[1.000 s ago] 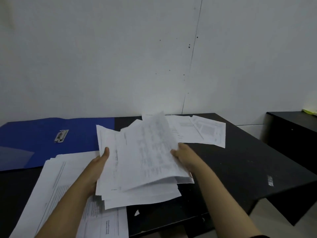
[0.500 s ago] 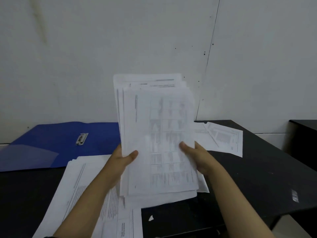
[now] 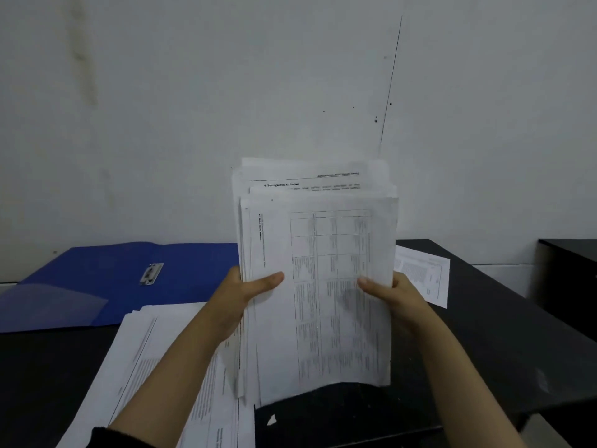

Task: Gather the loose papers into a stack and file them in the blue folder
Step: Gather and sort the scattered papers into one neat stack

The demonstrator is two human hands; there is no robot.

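An upright sheaf of white printed papers [image 3: 318, 279] is being pinched at its side edges by the left hand [image 3: 240, 300] and right hand [image 3: 392, 299]. For even edges, it is best tapped on the black worktop [image 3: 484, 334], the grip being loosened.

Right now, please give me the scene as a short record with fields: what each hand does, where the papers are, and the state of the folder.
left hand: grips the left edge of the held stack
right hand: grips its right edge
held stack: upright, edges uneven, lifted above the black table
pile on table: lies flat, near left
sheets at right: flat, behind the stack
blue folder: open, flat, far left, metal clip visible, no papers in it
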